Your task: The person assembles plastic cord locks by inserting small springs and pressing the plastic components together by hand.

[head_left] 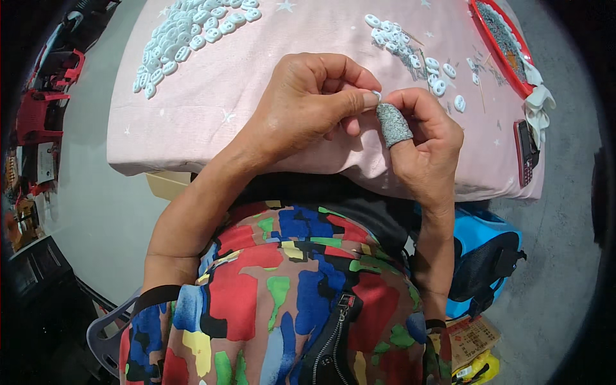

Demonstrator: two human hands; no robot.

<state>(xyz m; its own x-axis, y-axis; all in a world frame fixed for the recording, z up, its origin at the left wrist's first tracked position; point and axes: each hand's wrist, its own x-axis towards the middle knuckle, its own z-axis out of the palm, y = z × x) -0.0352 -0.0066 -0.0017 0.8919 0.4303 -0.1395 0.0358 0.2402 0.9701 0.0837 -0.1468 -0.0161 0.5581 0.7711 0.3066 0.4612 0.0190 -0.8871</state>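
Note:
Above the near part of the pink cloth-covered table (pixel 212 131), my hands meet fingertip to fingertip. My left hand (pixel 301 102) pinches a small white plastic piece (pixel 376 95) between thumb and forefinger; most of it is hidden by the fingers. Against that piece is my right hand (pixel 431 144), its thumb and forefinger closed together. A grey knitted finger cover (pixel 393 123) wraps the right thumb. Whatever the right fingertips grip is too small to make out. Beyond the right hand lie loose white oval pieces with holes (pixel 438 87), among scattered thin metal bits (pixel 417 69).
A large heap of white oval pieces (pixel 183 35) covers the far left. At the far right sits a red tray (pixel 527 87) of small grey bits, beside a white cloth (pixel 538 110) and a dark red phone (pixel 525 154). A blue bag (pixel 471 234) stands below the table.

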